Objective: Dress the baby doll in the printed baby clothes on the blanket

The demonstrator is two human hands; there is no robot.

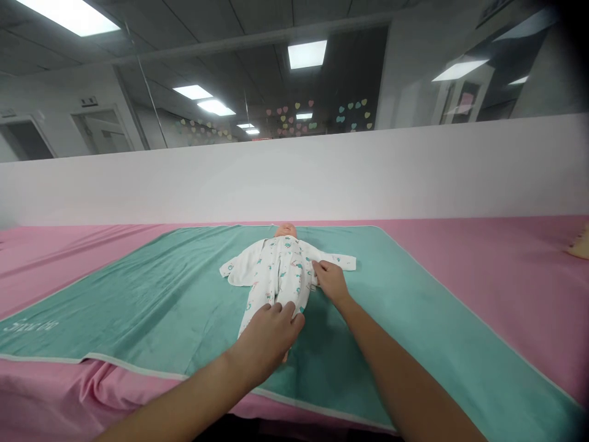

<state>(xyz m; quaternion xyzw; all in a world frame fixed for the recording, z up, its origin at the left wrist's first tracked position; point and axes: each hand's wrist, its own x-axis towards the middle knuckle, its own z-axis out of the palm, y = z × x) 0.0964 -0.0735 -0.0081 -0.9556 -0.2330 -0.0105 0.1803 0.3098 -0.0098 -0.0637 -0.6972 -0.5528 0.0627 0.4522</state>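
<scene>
A baby doll (287, 229) lies on its back with its head at the far end. It wears a white baby outfit (288, 261) printed with small teal and pink figures, the sleeves spread to both sides. At the outfit's right side, near the waist, my right hand (332, 282) is closed in a pinch on the fabric edge. Thin dark strings show just below those fingertips. My left hand (271, 337) is curled closed over the lower part of the outfit, its fingertips at the cloth. That hand hides most of the doll's legs.
Under the doll is a teal towel (151, 294) with pale edging and lettering at left. A pink sheet (483, 270) lies beneath it, bunched at front left. Behind stands a low white wall (294, 178) topped by glass. A beige object (580, 245) sits at the right edge.
</scene>
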